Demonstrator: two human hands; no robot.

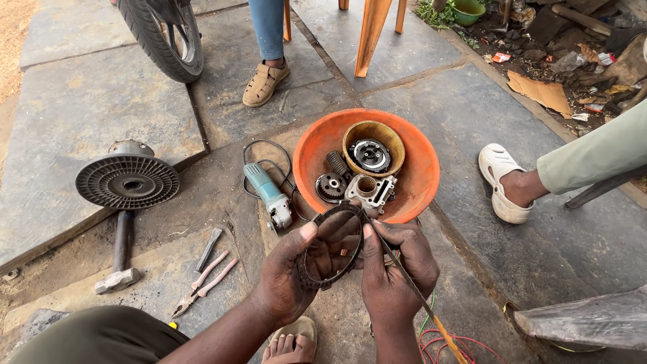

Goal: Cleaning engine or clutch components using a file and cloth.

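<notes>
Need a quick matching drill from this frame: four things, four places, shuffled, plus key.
Things:
1. toothed ring
2. angle grinder
3. hammer
4. pliers

Places:
A. on the ground, just left of the orange basin
B. on the ground, right of the hammer
C. held between the left hand and right hand
D. below the finned round part

Pairs: 1-C, 2-A, 3-D, 4-B

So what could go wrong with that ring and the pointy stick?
1. The thin metal rod with the orange handle in the right hand pokes at the dark toothed ring; a slip might jab the left hand gripping it.
2. A bare foot in a sandal sits right below, so a dropped ring may hit the toes.
</notes>
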